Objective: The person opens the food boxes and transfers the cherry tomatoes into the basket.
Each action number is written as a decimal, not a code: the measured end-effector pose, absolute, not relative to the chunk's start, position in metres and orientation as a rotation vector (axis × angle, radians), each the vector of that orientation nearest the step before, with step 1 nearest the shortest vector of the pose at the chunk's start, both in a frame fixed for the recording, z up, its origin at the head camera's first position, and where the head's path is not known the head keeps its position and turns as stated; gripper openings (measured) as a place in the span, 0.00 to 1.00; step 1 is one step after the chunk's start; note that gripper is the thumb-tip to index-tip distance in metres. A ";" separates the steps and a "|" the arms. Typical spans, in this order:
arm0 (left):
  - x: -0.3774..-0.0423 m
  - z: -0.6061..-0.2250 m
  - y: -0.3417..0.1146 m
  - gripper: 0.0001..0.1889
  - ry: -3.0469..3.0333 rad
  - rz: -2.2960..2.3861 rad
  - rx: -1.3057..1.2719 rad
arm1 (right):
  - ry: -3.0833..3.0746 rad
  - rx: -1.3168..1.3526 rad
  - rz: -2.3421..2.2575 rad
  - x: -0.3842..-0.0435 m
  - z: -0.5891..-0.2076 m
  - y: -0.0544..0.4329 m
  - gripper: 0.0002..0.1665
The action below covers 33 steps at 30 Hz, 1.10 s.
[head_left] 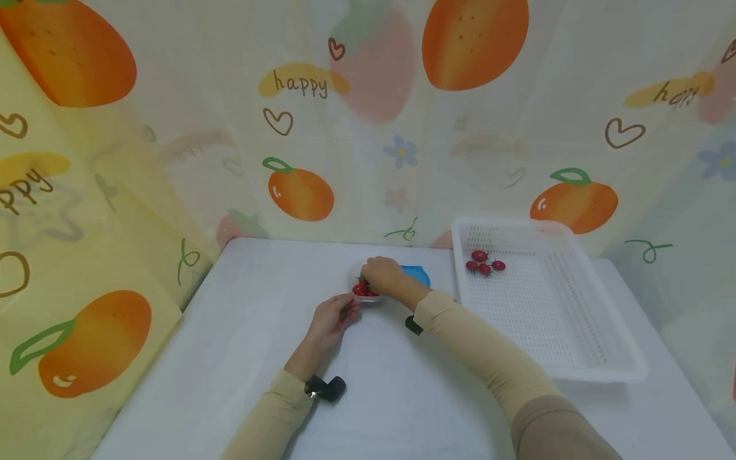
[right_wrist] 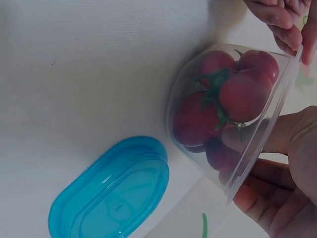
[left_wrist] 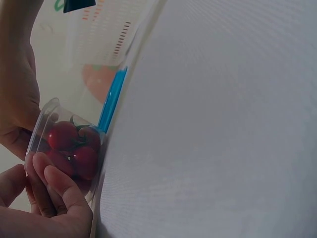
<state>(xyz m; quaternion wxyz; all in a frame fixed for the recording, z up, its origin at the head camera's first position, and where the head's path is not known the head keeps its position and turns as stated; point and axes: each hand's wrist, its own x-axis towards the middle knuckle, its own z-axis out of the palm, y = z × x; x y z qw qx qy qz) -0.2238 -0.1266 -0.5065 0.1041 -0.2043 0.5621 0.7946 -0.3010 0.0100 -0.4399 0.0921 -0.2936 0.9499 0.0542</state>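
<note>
- The left hand (head_left: 333, 316) pinches the rim of a clear container (right_wrist: 283, 89) of red tomatoes (right_wrist: 245, 94), standing on a white table (head_left: 391, 377).
- The right hand (head_left: 388, 275) dips its thumb inside; whether it grips anything, we cannot tell.
- A blue lid (right_wrist: 119, 191) lies just beside.
- Four more tomatoes (head_left: 485, 269) sit in a white basket's (head_left: 535, 319) far left corner.

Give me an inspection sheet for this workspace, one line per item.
Surface: white-covered table.
Job things: clear plastic container with cherry tomatoes; blue lid off, on the table beside it; white perforated tray with four tomatoes near its far left corner.
Clutter: nothing seen.
Left hand: pinches the container rim.
Right hand: reaches into the container; grip on a tomato can't be told.
Cables: nothing seen.
Surroundings: fruit-print backdrop behind and at the sides.
</note>
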 end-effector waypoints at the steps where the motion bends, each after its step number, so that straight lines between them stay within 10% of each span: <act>1: -0.224 -0.506 -0.127 0.16 1.659 2.344 -0.601 | 2.819 -0.871 0.159 -0.301 -0.440 0.010 0.15; 33: -0.224 -0.508 -0.127 0.14 1.636 2.355 -0.609 | 2.815 -0.890 -0.179 -0.307 -0.415 0.029 0.13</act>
